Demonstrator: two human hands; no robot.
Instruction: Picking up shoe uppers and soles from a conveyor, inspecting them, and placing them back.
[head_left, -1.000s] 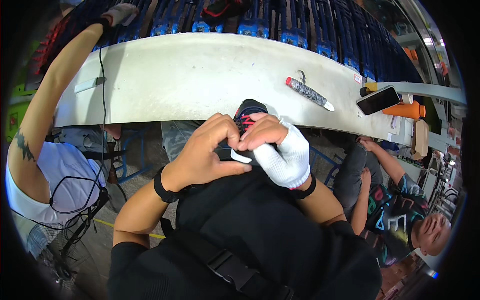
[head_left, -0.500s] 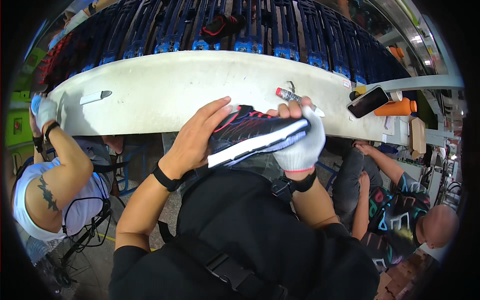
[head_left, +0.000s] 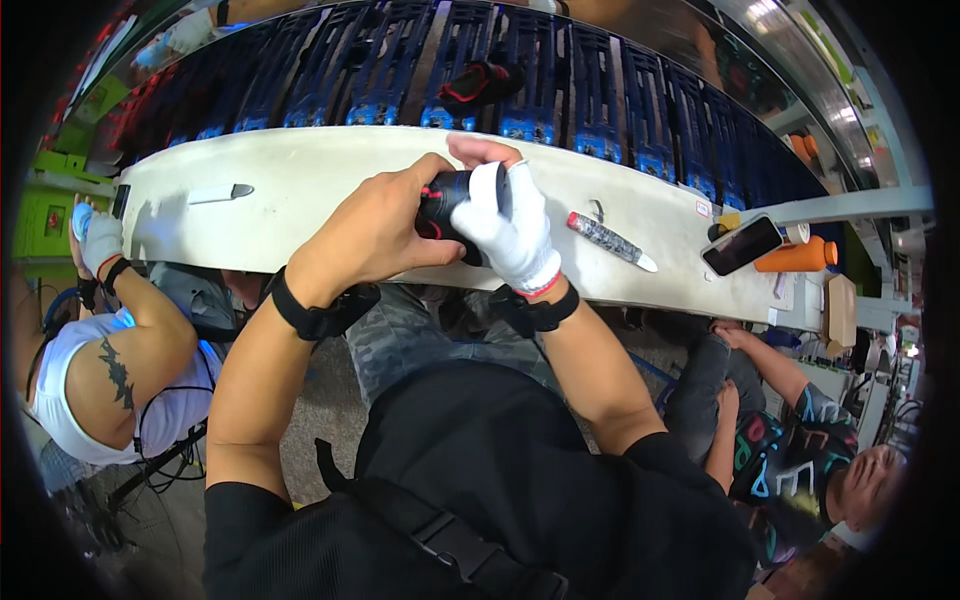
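Note:
A black sneaker [head_left: 438,212] with red trim and a white sole edge is held above the front part of the white bench. My bare left hand [head_left: 372,222] wraps round it from the left, its thumb along the near side. From the right, my right hand [head_left: 512,235], in a white glove with bare fingertips, grips the sole end. The shoe is now seen nearly end-on, so much of it is hidden behind my hands.
Beyond the bench [head_left: 320,160] runs a blue slatted conveyor [head_left: 520,122] carrying another black-and-red shoe [head_left: 478,84]. A pen-like tool wrapped in patterned tape [head_left: 608,238], a white-handled tool [head_left: 218,194], a phone [head_left: 742,246] and an orange bottle [head_left: 797,257] stand about. People sit on both sides.
The sneaker has turned from side-on to nearly end-on and moved left and slightly away from me. My right hand has moved left with it. The taped tool is now fully visible.

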